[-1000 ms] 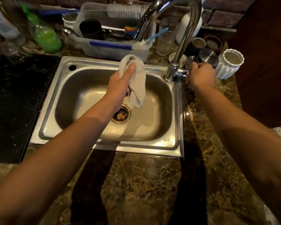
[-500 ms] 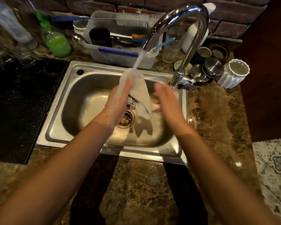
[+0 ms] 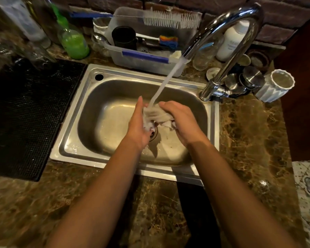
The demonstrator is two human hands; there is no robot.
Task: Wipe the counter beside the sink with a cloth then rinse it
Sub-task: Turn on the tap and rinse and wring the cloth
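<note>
I judge wiping done and rinsing under way: my left hand (image 3: 139, 126) and right hand (image 3: 179, 120) clamp the cloth (image 3: 157, 116) under the stream, over the sink (image 3: 115, 90) drain. Wringing and shutting the tap (image 3: 227, 33) remain.

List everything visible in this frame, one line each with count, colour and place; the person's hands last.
cloth: 1, pale grey, bunched between both hands under the stream
faucet: 1, chrome, right of the sink, running
sink: 1, steel, centre
counter: 1, brown marble, around the sink
mat: 1, black, left of the sink
bin: 1, clear plastic, behind the sink
green bottle: 1, back left
white cup: 1, ribbed, far right
left hand: holds the cloth
right hand: grips the cloth
</note>
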